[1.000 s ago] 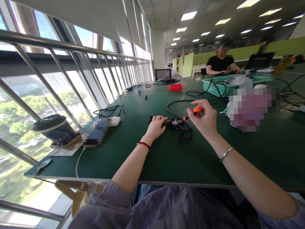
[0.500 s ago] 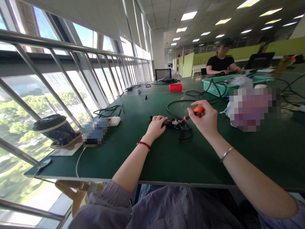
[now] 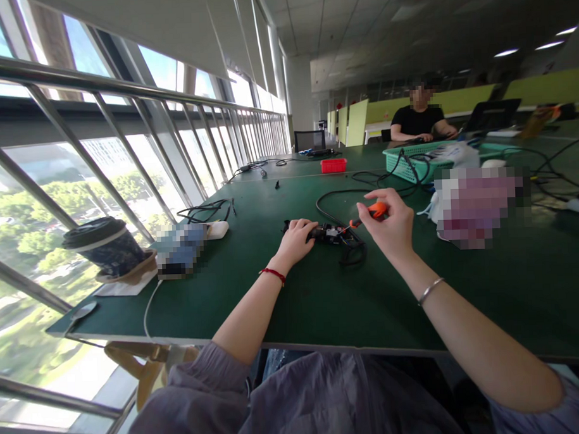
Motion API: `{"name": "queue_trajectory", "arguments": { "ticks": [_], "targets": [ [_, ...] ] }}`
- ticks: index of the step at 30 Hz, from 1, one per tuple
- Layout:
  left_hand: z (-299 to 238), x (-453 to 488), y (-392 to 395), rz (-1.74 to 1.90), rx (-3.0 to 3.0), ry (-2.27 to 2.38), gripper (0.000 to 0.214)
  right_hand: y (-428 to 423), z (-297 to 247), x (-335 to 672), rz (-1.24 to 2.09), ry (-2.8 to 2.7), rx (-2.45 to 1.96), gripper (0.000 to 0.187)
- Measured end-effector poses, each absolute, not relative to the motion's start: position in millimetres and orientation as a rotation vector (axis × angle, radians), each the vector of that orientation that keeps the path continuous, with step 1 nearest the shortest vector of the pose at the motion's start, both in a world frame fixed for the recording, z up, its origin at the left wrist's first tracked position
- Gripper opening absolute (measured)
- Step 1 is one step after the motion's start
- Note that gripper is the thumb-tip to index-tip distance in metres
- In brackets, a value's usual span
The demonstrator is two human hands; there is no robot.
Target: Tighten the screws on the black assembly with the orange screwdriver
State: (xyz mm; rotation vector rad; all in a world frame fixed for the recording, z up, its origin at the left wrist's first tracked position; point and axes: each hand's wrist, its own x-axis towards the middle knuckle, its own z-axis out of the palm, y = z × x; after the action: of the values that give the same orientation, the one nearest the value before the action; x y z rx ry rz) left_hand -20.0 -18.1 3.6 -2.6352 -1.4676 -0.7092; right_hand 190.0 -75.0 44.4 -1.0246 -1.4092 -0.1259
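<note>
On the green table (image 3: 254, 294) lies a black device (image 3: 332, 233) with small parts and wires showing. My left hand (image 3: 296, 242) is closed over its left end, the fingertips wrapped on the black body. An orange-and-black screwdriver (image 3: 377, 210) is held in my right hand (image 3: 394, 226) by the handle. Its thin shaft slants down to the left, with the tip at the device's right end; whether it sits in a screw is too small to tell. A black cable (image 3: 324, 206) loops behind the device and bunches beside it.
At the left are a lidded cup (image 3: 107, 248), a blurred phone-like thing (image 3: 182, 249) and a white case (image 3: 218, 229). Farther back stand a red box (image 3: 334, 166) and a teal basket (image 3: 406, 165) with cables. A person (image 3: 421, 117) sits across the table.
Most of the ceiling lights have gone dark, and the room is dimmer. Both my hands, the screwdriver and the device have barely moved.
</note>
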Motion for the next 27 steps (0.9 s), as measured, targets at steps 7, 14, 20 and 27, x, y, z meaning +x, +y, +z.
{"name": "queue_trajectory", "arguments": {
  "ticks": [7, 14, 20, 27],
  "targets": [
    [2.7, -19.9, -17.7, -0.715, -2.634, -1.463, 0.047, -71.9, 42.9, 190.7, -0.116, -1.461, -0.91, 0.028],
    [3.1, -20.1, -17.2, -0.691, -2.628, -1.465, 0.047, -74.4, 45.5, 191.9, -0.113, -1.428, -1.01, 0.016],
    [2.3, -20.4, -17.6, -0.715, -2.636, -1.461, 0.047, -72.5, 43.6, 190.6, -0.121, -1.478, -0.896, 0.026],
    [2.4, -20.7, -17.2, -0.704, -2.634, -1.456, 0.046, -74.4, 44.5, 191.5, -0.121, -1.458, -1.009, 0.012]
  ]
}}
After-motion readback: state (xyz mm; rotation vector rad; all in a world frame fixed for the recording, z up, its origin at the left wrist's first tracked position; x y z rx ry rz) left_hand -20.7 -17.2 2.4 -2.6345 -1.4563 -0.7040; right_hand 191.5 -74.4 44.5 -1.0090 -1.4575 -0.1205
